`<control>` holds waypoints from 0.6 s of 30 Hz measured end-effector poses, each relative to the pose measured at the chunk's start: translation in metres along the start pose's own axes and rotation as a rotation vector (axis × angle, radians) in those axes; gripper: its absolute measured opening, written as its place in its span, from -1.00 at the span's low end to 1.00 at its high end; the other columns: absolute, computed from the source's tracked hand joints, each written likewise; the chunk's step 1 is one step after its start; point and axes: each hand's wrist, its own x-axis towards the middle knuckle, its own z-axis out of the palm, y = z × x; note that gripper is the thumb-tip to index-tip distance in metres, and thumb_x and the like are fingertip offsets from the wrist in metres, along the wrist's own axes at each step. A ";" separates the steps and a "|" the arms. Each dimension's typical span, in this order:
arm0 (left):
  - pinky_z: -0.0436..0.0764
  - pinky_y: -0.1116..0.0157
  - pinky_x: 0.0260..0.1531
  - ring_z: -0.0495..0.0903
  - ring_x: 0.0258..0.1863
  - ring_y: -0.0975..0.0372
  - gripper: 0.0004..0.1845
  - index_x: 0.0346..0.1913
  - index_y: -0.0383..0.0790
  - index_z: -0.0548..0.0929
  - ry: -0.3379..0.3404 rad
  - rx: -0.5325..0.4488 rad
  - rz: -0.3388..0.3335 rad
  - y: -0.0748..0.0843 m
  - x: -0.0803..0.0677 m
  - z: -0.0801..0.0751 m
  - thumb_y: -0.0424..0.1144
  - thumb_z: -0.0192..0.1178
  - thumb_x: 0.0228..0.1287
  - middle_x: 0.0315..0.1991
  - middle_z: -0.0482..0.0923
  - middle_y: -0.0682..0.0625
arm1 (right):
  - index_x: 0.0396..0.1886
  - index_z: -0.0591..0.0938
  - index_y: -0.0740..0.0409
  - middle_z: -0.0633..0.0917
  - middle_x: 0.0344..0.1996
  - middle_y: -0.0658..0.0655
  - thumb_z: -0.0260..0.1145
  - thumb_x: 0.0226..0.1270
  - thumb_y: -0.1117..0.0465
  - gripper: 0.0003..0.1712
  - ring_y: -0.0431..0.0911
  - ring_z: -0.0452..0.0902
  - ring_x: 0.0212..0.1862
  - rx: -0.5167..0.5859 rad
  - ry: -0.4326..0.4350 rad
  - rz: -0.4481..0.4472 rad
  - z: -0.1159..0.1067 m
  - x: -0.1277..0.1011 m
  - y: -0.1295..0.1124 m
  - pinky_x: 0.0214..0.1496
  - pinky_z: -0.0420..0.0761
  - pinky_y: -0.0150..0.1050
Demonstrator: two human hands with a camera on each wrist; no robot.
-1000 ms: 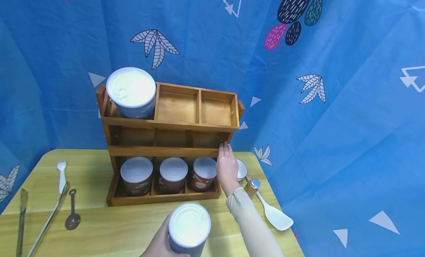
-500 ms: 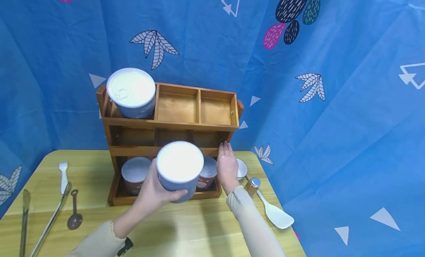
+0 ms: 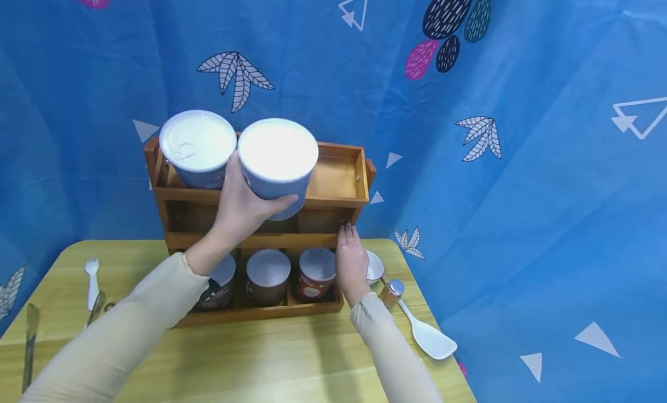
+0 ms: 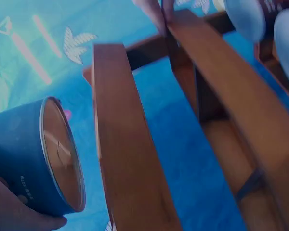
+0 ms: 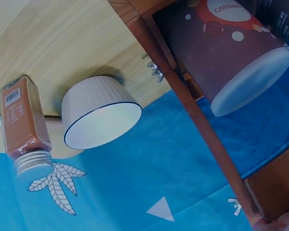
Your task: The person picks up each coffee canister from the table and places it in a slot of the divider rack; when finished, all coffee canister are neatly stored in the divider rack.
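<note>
My left hand (image 3: 241, 209) grips a blue can with a white lid (image 3: 278, 160) and holds it up at the top tier of the wooden rack (image 3: 333, 203), over the middle compartment. In the left wrist view the blue can (image 4: 36, 159) sits at lower left beside the rack's top rail (image 4: 125, 144). A second blue can (image 3: 198, 148) stands in the top left compartment. My right hand (image 3: 350, 264) rests flat with straight fingers against the rack's right side post. Three brown cans (image 3: 268, 275) fill the bottom tier; the rightmost brown can (image 5: 226, 53) shows in the right wrist view.
A small white bowl (image 3: 374, 267), a spice jar (image 3: 392, 292) and a white spatula (image 3: 429, 336) lie right of the rack. A white fork (image 3: 91, 281), tongs and a knife (image 3: 28, 342) lie at the table's left. Blue patterned cloth hangs behind.
My left hand has lifted the blue can from near the table's front edge up to the rack's top tier. The right hand has stayed on the rack's right side.
</note>
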 end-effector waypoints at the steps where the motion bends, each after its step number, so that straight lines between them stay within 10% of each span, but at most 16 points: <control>1: 0.27 -0.07 0.43 0.25 0.41 0.12 0.23 0.51 -0.01 0.00 0.016 0.017 0.001 -0.001 0.006 0.001 -0.20 0.62 -0.20 0.44 0.19 -0.06 | 0.21 0.57 0.28 0.63 0.21 0.23 0.27 0.26 0.42 -0.52 0.07 0.55 0.27 -0.002 0.003 -0.005 0.000 -0.001 0.000 0.18 0.65 -0.12; 18: 0.20 -0.02 0.48 0.20 0.41 0.06 0.24 0.49 -0.14 0.03 0.134 0.147 0.029 -0.034 0.037 0.030 -0.07 0.62 -0.23 0.44 0.14 -0.16 | 0.23 0.57 0.24 0.63 0.22 0.20 0.25 0.30 0.41 -0.52 0.04 0.54 0.29 -0.017 0.004 0.003 0.000 -0.001 0.002 0.26 0.60 -0.17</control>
